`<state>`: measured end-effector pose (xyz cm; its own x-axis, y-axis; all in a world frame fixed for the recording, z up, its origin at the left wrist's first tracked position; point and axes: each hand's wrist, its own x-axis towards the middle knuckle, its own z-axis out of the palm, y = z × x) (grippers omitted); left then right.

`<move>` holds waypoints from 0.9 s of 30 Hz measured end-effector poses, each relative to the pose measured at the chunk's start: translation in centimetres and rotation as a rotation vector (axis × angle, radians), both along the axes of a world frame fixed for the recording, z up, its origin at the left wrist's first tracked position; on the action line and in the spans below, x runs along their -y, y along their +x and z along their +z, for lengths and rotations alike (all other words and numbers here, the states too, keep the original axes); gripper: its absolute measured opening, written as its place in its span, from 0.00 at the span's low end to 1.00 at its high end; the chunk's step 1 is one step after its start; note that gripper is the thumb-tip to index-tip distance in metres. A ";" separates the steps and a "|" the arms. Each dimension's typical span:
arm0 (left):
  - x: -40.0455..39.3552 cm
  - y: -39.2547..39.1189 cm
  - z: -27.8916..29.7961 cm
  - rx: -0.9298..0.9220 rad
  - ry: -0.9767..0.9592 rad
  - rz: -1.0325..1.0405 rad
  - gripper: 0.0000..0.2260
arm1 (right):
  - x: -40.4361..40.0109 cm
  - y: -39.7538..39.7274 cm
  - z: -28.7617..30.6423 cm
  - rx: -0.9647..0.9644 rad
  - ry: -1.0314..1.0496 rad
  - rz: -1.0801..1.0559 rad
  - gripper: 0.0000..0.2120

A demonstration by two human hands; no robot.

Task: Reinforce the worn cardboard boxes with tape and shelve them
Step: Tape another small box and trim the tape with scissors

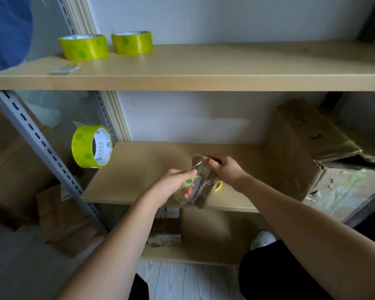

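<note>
2 tape rolls (84, 47) on the top shelf (204, 68) are yellow-green with darker green dots; a 3rd roll (91, 146), hung at the left, has the same colours and a white core with green print. The shelves are pale wood-grain beige. The uprights (35, 135) are grey with dark slots. The wall (204, 20) is white. The box (307, 156) at right is brown cardboard with black marks and glossy greenish tape. The floor (182, 280) is pale grey plank. A blue shape (7, 29) fills the top-left corner.
</note>
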<state>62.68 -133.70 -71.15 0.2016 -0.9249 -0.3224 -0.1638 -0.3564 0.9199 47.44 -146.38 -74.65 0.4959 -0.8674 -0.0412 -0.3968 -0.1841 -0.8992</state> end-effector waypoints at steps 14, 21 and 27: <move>-3.1 1.7 -3.3 0.015 0.311 -0.048 0.19 | 1.7 -0.2 -1.3 0.077 0.196 -0.098 0.11; -3.1 -0.1 -7.1 0.216 0.253 -0.003 0.32 | 1.4 -0.1 -1.9 0.191 0.414 -0.187 0.15; -3.1 0.3 -6.4 0.202 0.173 0.105 0.31 | 1.8 -0.7 -1.4 0.388 0.700 -0.219 0.22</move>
<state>62.96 -130.61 -77.56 0.3690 -0.8306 -0.4170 -0.2915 -0.5294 0.7967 46.78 -148.20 -76.07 0.4090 -0.7832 -0.4682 0.0033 0.5144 -0.8576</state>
